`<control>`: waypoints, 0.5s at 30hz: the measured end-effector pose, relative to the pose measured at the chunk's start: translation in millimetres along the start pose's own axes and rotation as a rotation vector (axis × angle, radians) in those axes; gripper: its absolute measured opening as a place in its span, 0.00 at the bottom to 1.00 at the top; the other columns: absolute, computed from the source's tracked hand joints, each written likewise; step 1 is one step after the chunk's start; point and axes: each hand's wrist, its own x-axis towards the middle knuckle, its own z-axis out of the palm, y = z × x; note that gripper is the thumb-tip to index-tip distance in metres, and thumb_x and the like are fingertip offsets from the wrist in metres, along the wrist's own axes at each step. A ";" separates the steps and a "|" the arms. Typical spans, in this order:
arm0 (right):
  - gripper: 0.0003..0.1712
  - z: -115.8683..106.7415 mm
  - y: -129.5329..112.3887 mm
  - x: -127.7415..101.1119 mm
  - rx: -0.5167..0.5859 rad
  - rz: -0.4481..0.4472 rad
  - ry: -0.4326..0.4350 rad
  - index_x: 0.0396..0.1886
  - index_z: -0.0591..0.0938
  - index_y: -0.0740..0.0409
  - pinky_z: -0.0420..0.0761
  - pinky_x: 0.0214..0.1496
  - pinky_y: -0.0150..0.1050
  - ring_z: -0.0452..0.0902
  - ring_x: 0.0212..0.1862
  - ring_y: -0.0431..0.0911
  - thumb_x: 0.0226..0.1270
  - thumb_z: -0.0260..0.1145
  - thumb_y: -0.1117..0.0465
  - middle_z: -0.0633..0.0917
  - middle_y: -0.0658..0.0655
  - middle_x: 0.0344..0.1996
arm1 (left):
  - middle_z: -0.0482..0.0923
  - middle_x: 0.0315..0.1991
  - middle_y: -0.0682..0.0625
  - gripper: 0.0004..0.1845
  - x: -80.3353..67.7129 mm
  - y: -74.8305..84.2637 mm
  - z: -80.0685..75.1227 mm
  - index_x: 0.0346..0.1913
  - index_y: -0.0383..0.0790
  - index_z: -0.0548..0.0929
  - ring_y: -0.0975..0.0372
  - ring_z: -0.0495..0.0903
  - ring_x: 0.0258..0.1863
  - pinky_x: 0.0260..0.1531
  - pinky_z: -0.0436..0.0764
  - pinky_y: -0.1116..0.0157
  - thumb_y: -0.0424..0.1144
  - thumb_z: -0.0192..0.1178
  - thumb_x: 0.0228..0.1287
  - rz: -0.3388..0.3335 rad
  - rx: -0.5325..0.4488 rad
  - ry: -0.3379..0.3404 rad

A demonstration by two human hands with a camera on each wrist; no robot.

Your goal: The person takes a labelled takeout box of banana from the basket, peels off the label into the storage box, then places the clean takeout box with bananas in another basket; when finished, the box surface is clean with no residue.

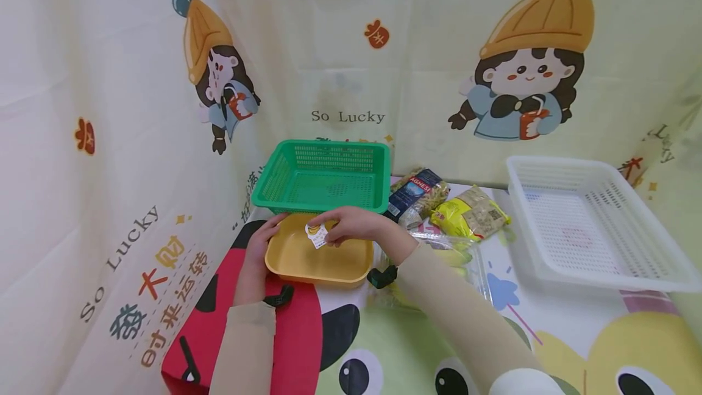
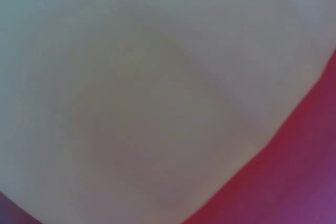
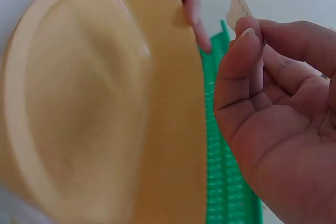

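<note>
My right hand [image 1: 351,225] pinches a small white paper cutout [image 1: 316,235] with a yellow picture on it, above the yellow plastic tub [image 1: 318,270]. In the right wrist view the cutout [image 3: 240,8] stands edge-on between the thumb and index finger of my right hand [image 3: 278,98]. At the tub's left rear corner my left hand [image 1: 259,252] holds the rim; part of its fingers is hidden behind the wall. The right wrist view also catches fingertips [image 3: 201,36] of the left hand along the tub's outer side. Only blurred pale and red surfaces fill the left wrist view.
Behind the tub stands a green perforated basket [image 1: 320,203]. To its right lie a blue-labelled pasta bag [image 1: 419,197] and a yellow bag [image 1: 466,215]. A clear package [image 1: 457,256] sits under my right forearm. A white basket [image 1: 603,279] stands at far right.
</note>
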 end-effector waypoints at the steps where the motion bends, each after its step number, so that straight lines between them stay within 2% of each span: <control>1: 0.26 2.2 -0.4 4.1 -0.004 0.004 -0.002 0.64 0.80 0.41 0.84 0.44 0.40 0.78 0.34 0.45 0.67 0.64 0.63 0.82 0.55 0.45 | 0.72 0.62 0.58 0.25 0.3 0.1 0.1 0.75 0.33 0.58 0.70 0.75 0.58 0.59 0.75 0.74 0.33 0.36 0.79 0.001 0.006 0.009; 8: 0.24 14.9 -5.1 29.3 -0.042 0.048 -0.002 0.63 0.80 0.44 0.84 0.46 0.40 0.79 0.34 0.45 0.67 0.65 0.62 0.81 0.56 0.48 | 0.70 0.65 0.55 0.25 0.6 2.8 0.7 0.75 0.32 0.58 0.70 0.76 0.57 0.58 0.76 0.73 0.34 0.37 0.79 0.007 0.020 -0.002; 15: 0.25 26.3 -1.5 52.2 -0.030 0.075 -0.013 0.64 0.79 0.52 0.83 0.44 0.40 0.78 0.32 0.45 0.66 0.64 0.66 0.82 0.53 0.44 | 0.54 0.76 0.41 0.27 -2.5 7.3 3.8 0.76 0.31 0.54 0.64 0.73 0.62 0.57 0.77 0.72 0.33 0.36 0.79 -0.007 -0.056 -0.056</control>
